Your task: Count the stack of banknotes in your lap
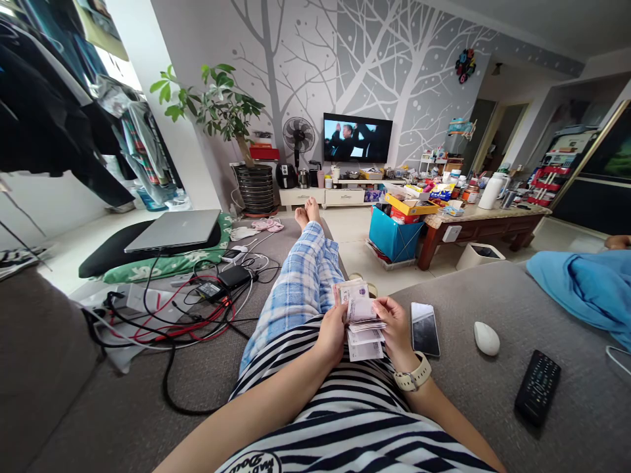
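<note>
A bundle of pale pinkish banknotes (365, 338) is held over my lap, fanned so that several edges and faces show. My left hand (333, 332) is closed on the left side of the notes. On the other side, my right hand (394, 328) pinches their right edge between thumb and fingers, and a cream watch (413, 373) is on that wrist. Just right of my right hand, a smartphone (425, 328) lies on the grey sofa. Part of the stack is covered by my fingers.
A white mouse (487, 338) and a black remote control (537, 387) lie on the sofa to the right. Tangled cables (197, 309) and a closed laptop (172, 231) are at left. Beyond stand a cluttered table (486, 215), a blue box (393, 234) and a television (357, 138).
</note>
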Demonstrator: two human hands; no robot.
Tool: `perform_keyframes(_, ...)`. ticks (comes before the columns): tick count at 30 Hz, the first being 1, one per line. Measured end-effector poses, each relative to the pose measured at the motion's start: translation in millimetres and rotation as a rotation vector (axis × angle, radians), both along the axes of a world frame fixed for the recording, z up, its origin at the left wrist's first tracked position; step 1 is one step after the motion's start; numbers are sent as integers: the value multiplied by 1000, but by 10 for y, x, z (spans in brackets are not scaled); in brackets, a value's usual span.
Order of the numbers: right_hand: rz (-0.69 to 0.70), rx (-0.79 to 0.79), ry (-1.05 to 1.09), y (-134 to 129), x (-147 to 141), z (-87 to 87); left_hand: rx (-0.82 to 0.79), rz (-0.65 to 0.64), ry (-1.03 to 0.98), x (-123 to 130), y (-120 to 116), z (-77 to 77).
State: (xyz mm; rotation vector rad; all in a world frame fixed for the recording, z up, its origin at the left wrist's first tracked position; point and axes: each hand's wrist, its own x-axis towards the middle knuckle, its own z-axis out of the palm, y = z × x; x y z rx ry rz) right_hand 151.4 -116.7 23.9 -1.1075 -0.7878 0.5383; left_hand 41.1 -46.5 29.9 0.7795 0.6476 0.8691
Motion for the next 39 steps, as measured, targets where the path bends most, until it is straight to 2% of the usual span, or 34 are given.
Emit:
perform_keyframes(11, 50, 25, 46, 22, -4, -39, -29, -31, -64, 11, 8, -31)
perform_keyframes(19, -14, -10, 119, 68, 8, -59, -13, -67, -69, -31, -59, 62)
perform_keyframes(24, -5, -59, 60, 47, 8, -53, 12, -78, -62, -35, -93, 94)
perform_keyframes(32, -20, -81, 6, 46, 23, -85, -6, -38, -44, -3, -35, 2)
perform_keyframes(39, 8, -41, 26, 21, -2, -40, 2, 2, -21, 8, 2, -64)
